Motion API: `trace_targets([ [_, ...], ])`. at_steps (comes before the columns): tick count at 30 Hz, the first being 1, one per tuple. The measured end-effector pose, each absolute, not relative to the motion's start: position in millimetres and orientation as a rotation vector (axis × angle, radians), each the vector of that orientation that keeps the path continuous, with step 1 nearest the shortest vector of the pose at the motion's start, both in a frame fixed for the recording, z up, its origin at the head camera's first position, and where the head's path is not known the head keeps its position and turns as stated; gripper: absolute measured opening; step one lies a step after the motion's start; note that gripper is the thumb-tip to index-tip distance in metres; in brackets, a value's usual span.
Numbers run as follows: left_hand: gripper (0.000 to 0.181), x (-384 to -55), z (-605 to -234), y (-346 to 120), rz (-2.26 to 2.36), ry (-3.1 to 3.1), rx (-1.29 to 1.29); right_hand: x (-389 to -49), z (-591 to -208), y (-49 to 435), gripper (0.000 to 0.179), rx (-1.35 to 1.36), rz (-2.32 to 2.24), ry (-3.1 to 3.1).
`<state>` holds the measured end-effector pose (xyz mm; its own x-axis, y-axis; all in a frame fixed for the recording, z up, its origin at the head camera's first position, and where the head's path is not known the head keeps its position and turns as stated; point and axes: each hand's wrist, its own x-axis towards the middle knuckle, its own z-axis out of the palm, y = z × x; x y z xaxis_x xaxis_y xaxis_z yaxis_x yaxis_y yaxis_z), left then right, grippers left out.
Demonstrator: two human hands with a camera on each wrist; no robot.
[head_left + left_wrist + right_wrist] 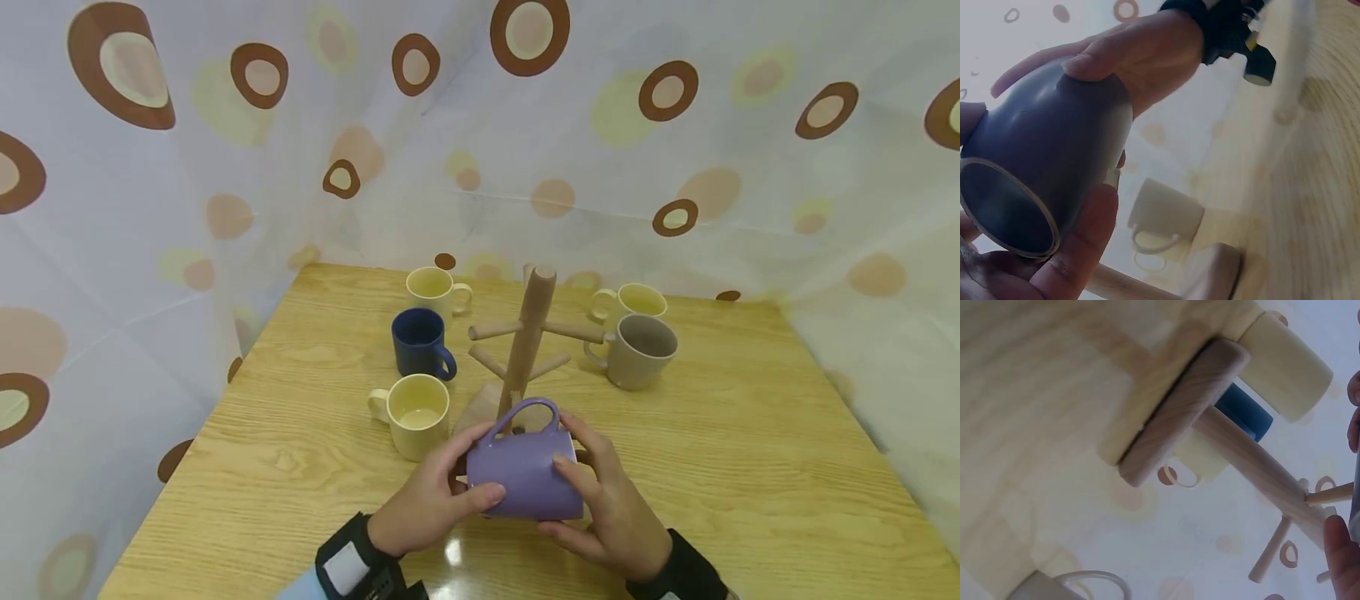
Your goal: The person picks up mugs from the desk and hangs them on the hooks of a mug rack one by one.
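The left hand (pixel 427 500) comes in from the lower left, thumb laid flat along the body of a purple mug (pixel 517 479), its fingers curled behind. The right hand (pixel 618 512) reaches up from the lower right, palm turned inward, its digits spread around the mouth end, one fingertip on the body. Both hands are clamped on the mug, which they hold above the wooden table (pixel 750 467), in front of the wooden mug tree (pixel 528 333).

The mug hides most of the tree's base from the head view, and the left fingertips are mostly out of sight behind it. The right wrist view cuts the mug to a sliver at its edge (the left wrist view shows it whole but for the handle, darkened almost to grey).

The mug lies on its side, long axis running roughly left to right, mouth towards the right hand, base in the left palm. Its handle arches upward, towards the tree. A pale yellow mug (pixel 417 417) stands just beyond the left hand.
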<state>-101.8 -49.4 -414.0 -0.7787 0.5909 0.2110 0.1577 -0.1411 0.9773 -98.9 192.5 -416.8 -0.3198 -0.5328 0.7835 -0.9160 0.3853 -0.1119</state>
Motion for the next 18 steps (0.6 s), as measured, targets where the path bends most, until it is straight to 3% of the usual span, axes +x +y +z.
trace_targets([
  [18, 0.07, -110, -437, -49, 1.759, 2.221, 0.85, -113, -433, 197, 0.08, 1.23, 0.687, -2.313],
])
